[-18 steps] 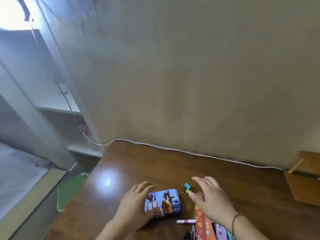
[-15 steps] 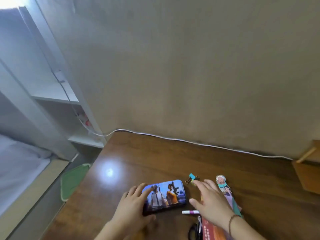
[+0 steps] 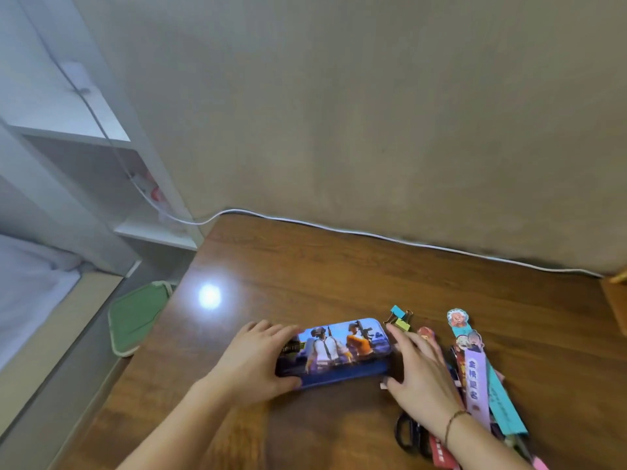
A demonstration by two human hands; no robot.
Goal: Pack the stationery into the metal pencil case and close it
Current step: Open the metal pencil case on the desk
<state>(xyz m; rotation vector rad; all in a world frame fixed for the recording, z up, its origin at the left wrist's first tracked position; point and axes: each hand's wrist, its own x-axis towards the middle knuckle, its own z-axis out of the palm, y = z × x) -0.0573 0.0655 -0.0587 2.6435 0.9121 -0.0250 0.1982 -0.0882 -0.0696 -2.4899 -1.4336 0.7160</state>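
Note:
The metal pencil case (image 3: 339,351), blue with printed game figures on its lid, lies closed on the wooden desk (image 3: 322,273). My left hand (image 3: 251,361) grips its left end. My right hand (image 3: 420,371) rests against its right end, fingers spread, covering part of the stationery. Two binder clips (image 3: 399,317), one blue and one yellow-green, lie just behind the case's right corner. Several long paper bookmarks (image 3: 475,371) with cartoon heads lie to the right. Black scissors handles (image 3: 409,434) show under my right wrist.
A white cable (image 3: 373,235) runs along the wall at the desk's far edge. A green stool (image 3: 135,317) stands on the floor left of the desk, by white shelves (image 3: 101,171) and a bed. A wooden object (image 3: 615,300) sits at the far right edge.
The view has tilted down and closer. My right hand has moved left onto the case's right end, and my left hand has closed further around the left end.

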